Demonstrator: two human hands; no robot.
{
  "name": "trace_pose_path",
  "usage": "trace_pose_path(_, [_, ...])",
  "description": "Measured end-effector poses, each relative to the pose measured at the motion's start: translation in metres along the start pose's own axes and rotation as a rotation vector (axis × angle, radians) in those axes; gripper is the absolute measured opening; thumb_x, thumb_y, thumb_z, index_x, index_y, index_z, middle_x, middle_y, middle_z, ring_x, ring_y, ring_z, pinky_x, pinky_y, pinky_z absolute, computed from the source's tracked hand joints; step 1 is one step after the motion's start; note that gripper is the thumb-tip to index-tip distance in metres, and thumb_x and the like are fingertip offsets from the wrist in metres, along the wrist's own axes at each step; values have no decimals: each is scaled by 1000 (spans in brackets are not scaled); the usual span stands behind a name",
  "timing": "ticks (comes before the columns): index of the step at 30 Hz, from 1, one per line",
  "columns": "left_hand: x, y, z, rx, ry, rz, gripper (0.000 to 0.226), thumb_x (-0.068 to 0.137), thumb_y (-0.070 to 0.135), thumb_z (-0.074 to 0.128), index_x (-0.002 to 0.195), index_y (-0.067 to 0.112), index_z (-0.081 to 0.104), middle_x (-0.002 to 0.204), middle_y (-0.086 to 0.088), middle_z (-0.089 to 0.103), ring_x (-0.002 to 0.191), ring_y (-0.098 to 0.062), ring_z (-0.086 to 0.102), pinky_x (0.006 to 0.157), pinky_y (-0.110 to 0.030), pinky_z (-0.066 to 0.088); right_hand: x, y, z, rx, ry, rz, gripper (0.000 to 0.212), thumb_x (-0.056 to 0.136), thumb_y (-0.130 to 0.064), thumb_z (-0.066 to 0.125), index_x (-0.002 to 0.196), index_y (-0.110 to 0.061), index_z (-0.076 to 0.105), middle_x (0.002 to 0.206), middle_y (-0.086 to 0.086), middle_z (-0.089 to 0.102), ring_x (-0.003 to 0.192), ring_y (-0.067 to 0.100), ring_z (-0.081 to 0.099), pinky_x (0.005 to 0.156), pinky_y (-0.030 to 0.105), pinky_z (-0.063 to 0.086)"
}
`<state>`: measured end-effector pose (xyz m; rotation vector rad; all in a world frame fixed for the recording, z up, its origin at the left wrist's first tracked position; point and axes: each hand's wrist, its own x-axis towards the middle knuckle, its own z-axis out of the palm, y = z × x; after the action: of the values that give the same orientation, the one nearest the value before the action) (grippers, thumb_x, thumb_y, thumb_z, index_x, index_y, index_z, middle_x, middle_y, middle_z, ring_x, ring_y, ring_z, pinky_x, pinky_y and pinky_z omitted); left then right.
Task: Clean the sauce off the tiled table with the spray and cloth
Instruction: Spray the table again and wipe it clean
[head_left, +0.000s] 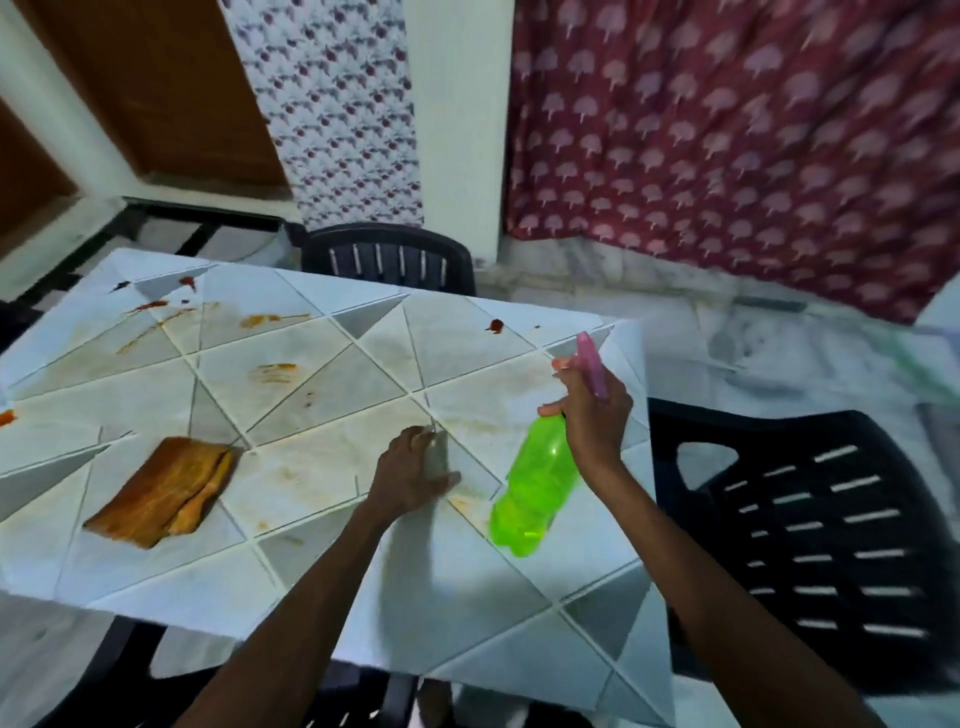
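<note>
The tiled table (322, 582) is pale with diagonal grout lines. Red and orange sauce smears (270, 319) lie across its far and left parts, with a red blob (496, 326) near the far edge. A folded orange cloth (163, 491) lies flat on the left side, untouched. My right hand (592, 415) grips the neck of a green spray bottle (537, 488) with a pink trigger head (592, 364), held tilted above the table's right side. My left hand (413, 475) rests flat on the tiles near the middle, fingers spread, holding nothing.
A dark plastic chair (810, 535) stands right of the table and another (389, 257) at its far side. Chair parts show under the near edge. A maroon patterned curtain (727, 130) hangs behind, with marble floor below it.
</note>
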<state>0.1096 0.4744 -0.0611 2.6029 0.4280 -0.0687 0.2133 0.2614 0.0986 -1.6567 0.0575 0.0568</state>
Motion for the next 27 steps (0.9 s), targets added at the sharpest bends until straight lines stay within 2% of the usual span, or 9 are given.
trace_pose_path(2, [25, 28, 11, -4, -15, 28, 106, 58, 80, 49, 137, 10, 52, 143, -13, 48, 127, -33, 50, 99, -40, 44, 27, 13, -29, -5, -9, 106, 36, 77, -26, 64, 107, -11, 75, 105, -12, 75, 62, 18, 73, 82, 46, 55])
trace_pose_path(3, [39, 43, 18, 0, -28, 36, 107, 57, 80, 48, 138, 10, 52, 143, -12, 48, 128, -33, 49, 101, -39, 43, 43, 22, -46, 27, -13, 158, 35, 73, -24, 64, 104, -12, 74, 108, -11, 73, 60, 14, 72, 78, 49, 57])
trace_pose_path(7, [82, 92, 32, 19, -142, -1, 112, 60, 79, 63, 149, 17, 35, 157, -6, 30, 142, -30, 31, 111, -44, 35, 95, 49, -87, 161, -30, 380, 32, 88, -7, 57, 119, -14, 63, 94, 15, 59, 68, 20, 62, 41, 26, 46])
trace_pose_path(10, [108, 111, 46, 105, -212, -25, 112, 65, 67, 77, 154, 22, 24, 162, -3, 18, 147, -28, 19, 114, -47, 29, 133, 62, -107, 172, -16, 486, 34, 88, -6, 54, 121, -10, 60, 90, 17, 55, 68, 24, 55, 40, 22, 40])
trace_pose_path(13, [112, 114, 61, 185, -282, -67, 118, 65, 65, 78, 155, 23, 16, 163, -4, 8, 149, -29, 11, 113, -52, 26, 160, 72, -113, 159, 37, 516, 53, 68, -19, 56, 118, -5, 62, 85, 19, 57, 65, 26, 55, 41, 25, 43])
trace_pose_path(15, [111, 109, 70, 216, -268, -81, 120, 63, 67, 77, 156, 25, 13, 164, -4, 6, 149, -30, 9, 112, -54, 26, 174, 77, -111, 172, 75, 535, 45, 71, -20, 56, 113, -4, 63, 77, 18, 57, 57, 26, 56, 42, 25, 43])
trace_pose_path(17, [107, 104, 72, 233, -227, -73, 120, 62, 68, 77, 156, 27, 14, 164, -4, 8, 149, -30, 11, 112, -53, 27, 181, 75, -107, 184, 106, 565, 24, 85, -11, 50, 104, -11, 63, 69, 14, 53, 50, 25, 53, 43, 23, 40])
trace_pose_path(23, [114, 100, 70, 276, -173, -23, 116, 56, 66, 79, 143, 33, 10, 158, -3, 23, 142, -31, 28, 104, -49, 37, 201, 82, -91, 174, -4, 617, 30, 86, 2, 44, 104, -16, 60, 82, 24, 59, 48, 27, 57, 51, 32, 46])
trace_pose_path(27, [123, 79, 63, 241, -116, 27, 117, 41, 69, 81, 139, 22, 38, 145, -12, 46, 125, -39, 50, 94, -52, 47, 206, 78, -71, 172, -25, 614, 33, 86, 3, 42, 108, -15, 60, 73, 20, 58, 45, 27, 62, 52, 32, 45])
